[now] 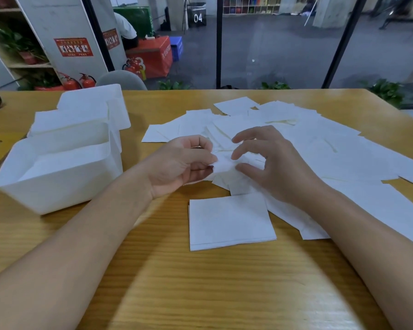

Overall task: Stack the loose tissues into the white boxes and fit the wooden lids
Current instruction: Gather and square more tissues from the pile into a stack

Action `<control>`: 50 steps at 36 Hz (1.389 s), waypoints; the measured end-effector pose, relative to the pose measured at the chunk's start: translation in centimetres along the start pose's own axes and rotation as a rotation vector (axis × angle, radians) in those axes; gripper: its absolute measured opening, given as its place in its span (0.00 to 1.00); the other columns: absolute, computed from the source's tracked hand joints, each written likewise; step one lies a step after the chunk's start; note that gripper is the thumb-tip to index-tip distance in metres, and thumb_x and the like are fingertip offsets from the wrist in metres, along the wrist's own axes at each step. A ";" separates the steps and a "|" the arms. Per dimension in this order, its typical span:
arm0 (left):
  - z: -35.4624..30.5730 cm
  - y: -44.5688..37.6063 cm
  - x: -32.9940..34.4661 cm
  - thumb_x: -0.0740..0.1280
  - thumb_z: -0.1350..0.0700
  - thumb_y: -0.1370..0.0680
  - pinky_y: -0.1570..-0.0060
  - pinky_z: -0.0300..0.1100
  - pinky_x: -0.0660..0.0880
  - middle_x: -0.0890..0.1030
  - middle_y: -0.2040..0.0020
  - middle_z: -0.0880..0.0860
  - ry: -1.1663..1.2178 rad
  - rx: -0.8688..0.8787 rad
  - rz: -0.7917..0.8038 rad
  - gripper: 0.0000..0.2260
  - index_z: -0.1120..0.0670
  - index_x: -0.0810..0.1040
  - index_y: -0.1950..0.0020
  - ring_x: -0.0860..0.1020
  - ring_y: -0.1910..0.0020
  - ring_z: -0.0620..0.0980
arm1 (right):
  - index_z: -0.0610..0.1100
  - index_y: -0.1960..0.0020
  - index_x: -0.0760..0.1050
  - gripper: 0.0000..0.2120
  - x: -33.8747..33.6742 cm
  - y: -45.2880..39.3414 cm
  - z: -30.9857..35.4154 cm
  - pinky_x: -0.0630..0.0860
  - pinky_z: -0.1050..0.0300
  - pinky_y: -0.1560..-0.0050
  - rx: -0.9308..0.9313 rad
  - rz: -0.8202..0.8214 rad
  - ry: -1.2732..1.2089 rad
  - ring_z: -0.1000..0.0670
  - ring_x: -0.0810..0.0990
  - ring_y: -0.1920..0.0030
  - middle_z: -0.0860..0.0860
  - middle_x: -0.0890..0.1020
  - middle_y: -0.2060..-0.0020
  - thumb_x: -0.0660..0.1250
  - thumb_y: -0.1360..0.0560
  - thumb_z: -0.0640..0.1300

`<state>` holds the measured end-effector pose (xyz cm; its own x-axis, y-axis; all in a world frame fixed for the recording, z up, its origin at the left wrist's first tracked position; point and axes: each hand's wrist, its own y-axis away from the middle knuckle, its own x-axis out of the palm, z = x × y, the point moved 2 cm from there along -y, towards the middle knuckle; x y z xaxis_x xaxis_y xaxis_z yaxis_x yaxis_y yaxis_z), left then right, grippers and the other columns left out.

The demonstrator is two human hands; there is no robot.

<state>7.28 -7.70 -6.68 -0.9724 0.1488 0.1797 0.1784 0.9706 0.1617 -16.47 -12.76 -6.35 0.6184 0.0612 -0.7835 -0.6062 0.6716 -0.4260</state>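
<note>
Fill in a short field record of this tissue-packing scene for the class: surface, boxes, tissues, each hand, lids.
Surface: wooden table
Boxes: white boxes at the left, open tops
Neat stack: folded tissues near the front edge
Loose tissues: scattered pile across the right side
Left hand: pinches a tissue from the pile
Right hand: fingers spread and curved over the same tissue
Lids: no wooden lid clearly in view

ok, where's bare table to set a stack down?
Bare wood near the front edge, between the forearms, below the folded tissue. Also a strip between the nearest white box and tissue pile. Right half is crowded.
</note>
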 end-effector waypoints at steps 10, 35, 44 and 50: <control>-0.5 0.0 -0.7 0.70 0.38 0.16 0.49 0.40 0.74 0.85 0.49 0.41 -0.738 0.210 -0.400 0.13 0.45 0.85 0.48 0.81 0.50 0.38 | 0.56 0.44 0.82 0.04 -0.1 0.0 -0.2 0.69 0.62 0.42 0.026 0.002 -0.078 0.59 0.77 0.35 0.63 0.83 0.40 0.71 0.15 0.47; -0.4 0.5 -0.2 0.76 0.47 0.18 0.47 0.31 0.77 0.87 0.46 0.38 -0.922 0.688 -0.354 0.01 0.42 0.87 0.47 0.84 0.41 0.43 | 0.53 0.43 0.86 0.05 -0.6 0.1 -0.6 0.75 0.67 0.49 0.085 -0.103 -0.090 0.59 0.83 0.45 0.64 0.86 0.50 0.75 0.19 0.50; -1.5 0.7 -0.4 0.77 0.52 0.18 0.51 0.41 0.79 0.87 0.49 0.47 -0.786 0.801 -0.405 0.02 0.49 0.88 0.49 0.84 0.46 0.55 | 0.48 0.46 0.86 0.03 -1.3 0.0 0.1 0.71 0.74 0.50 0.038 -0.234 -0.130 0.57 0.83 0.43 0.58 0.87 0.46 0.74 0.17 0.44; -2.7 1.0 -1.1 0.76 0.55 0.18 0.58 0.33 0.74 0.86 0.58 0.43 -0.662 0.626 -0.214 0.03 0.53 0.89 0.50 0.80 0.59 0.40 | 0.49 0.50 0.87 0.05 -2.6 -0.4 0.3 0.82 0.53 0.52 0.118 -0.141 -0.367 0.48 0.85 0.56 0.52 0.87 0.58 0.73 0.16 0.45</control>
<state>8.94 -7.39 -4.13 -0.8971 -0.1540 -0.4142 0.0598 0.8864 -0.4591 -17.63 -12.95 -4.02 0.8415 0.2079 -0.4986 -0.4545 0.7713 -0.4455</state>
